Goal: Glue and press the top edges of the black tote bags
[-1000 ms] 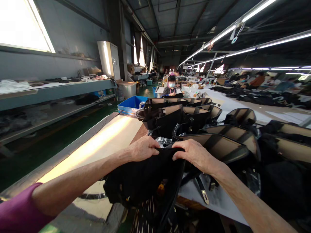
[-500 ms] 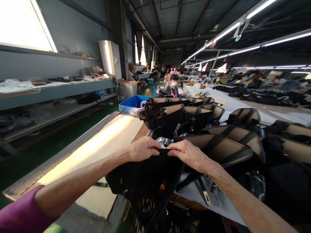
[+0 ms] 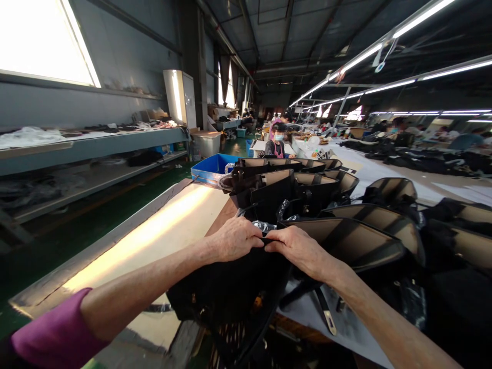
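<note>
Hazards, left to right. The left hand (image 3: 236, 241) is pinching the top edge of the black bag (image 3: 226, 282) between thumb and fingers (image 3: 255, 241); the right hand (image 3: 302, 248) is pinching that same edge just beside it. Whether the two are touching, I am not managing to tell. The bag is hanging below both hands at the near side of the bench (image 3: 353, 333), and I am seeing nothing firm beneath it. In my judgement it could be dropping if either pinch were slackening, the hold being narrow and high. Clear wrap (image 3: 264, 226) is lying close behind the fingers and could be getting caught under them. Farther right, a strap (image 3: 326, 310) is sticking out near the right forearm (image 3: 361, 297); a careless swing could be snagging it.

Containers, left to right. The grey bin (image 3: 207, 145) is hiding its contents. The blue bin (image 3: 207, 178) is standing past the board (image 3: 180, 225); what it is holding, I am not making out. The open bags (image 3: 369, 241) are crowding the bench, showing tan lining with dark bands; being packed so close, several could be toppling from one knock.
</note>
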Demonstrator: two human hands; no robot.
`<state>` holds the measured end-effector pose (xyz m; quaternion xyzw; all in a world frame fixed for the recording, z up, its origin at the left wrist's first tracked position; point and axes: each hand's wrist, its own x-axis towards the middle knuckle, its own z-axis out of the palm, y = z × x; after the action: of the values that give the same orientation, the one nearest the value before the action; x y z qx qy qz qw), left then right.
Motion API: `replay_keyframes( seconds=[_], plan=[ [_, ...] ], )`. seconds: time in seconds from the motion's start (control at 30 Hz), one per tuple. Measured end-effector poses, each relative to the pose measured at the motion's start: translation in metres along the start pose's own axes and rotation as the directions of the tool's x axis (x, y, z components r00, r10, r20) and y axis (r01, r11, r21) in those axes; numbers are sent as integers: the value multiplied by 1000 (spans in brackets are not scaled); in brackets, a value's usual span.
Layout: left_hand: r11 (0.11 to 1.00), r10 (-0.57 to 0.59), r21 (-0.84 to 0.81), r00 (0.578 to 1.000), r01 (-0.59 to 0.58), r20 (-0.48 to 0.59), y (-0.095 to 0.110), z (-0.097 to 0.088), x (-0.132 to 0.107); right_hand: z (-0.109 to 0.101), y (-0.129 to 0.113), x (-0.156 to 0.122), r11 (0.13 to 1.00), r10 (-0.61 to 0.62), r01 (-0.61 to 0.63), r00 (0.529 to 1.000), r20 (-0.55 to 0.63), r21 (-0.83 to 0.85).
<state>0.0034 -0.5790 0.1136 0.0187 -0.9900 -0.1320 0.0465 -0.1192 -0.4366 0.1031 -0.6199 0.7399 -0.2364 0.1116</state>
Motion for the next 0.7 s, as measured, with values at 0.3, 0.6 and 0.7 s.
replay_keyframes(
  seconds=[0.3,0.6,0.7],
  plan=[
    [1000,-19,-14,1000,19,10,-3,-2,-7,1,-3,3,998,-14,14,1000,0,-68],
    [934,-331,-197,930,299,-159,-44,-2,-90,1,2,4,999,-16,16,1000,-15,-48],
    [869,-440,-338,878,362,-190,-59,2,-118,2,3,6,999,-16,15,1000,-13,-33]
  ],
)
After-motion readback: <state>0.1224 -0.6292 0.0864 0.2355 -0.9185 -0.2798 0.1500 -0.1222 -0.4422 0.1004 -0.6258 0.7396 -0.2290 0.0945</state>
